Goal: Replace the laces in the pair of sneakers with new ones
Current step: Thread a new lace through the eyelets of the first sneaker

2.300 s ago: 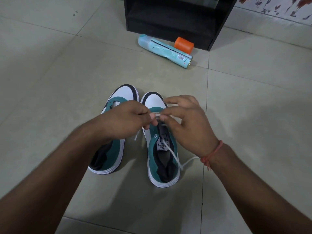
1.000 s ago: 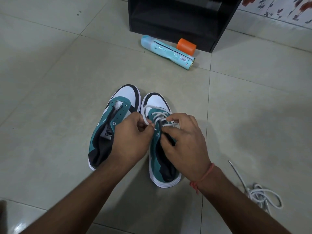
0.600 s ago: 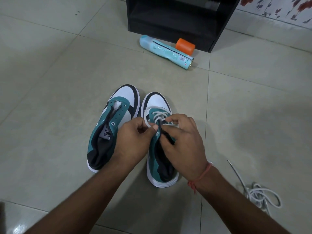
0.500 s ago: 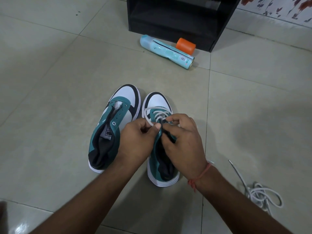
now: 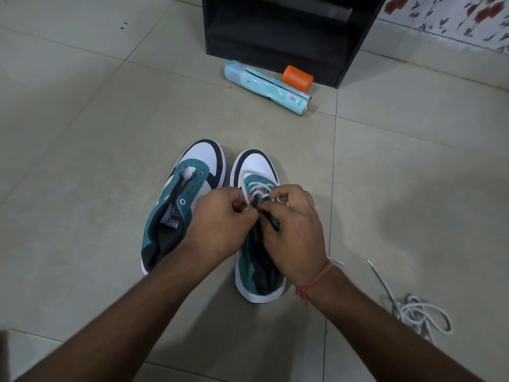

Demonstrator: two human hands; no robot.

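Observation:
Two teal, white and black sneakers stand side by side on the tiled floor, toes pointing away from me. The left sneaker [image 5: 179, 205] has bare eyelets and no lace. The right sneaker [image 5: 257, 166] carries a white lace [image 5: 259, 187] crossed through its front eyelets. My left hand [image 5: 220, 227] pinches the lace's left strand over the tongue. My right hand [image 5: 296, 230] pinches the lace's other side at the right eyelet row. Both hands cover the middle of the right sneaker.
A loose white lace [image 5: 421, 312] lies in a heap on the floor at the right. Farther off lie a light blue tube [image 5: 264, 88] and an orange cap [image 5: 297, 78], in front of a black cabinet [image 5: 289, 34].
My hands dropped from above the toe to the middle eyelets, and lace crossings now show on the right sneaker's front. In the last half second the hands barely shifted.

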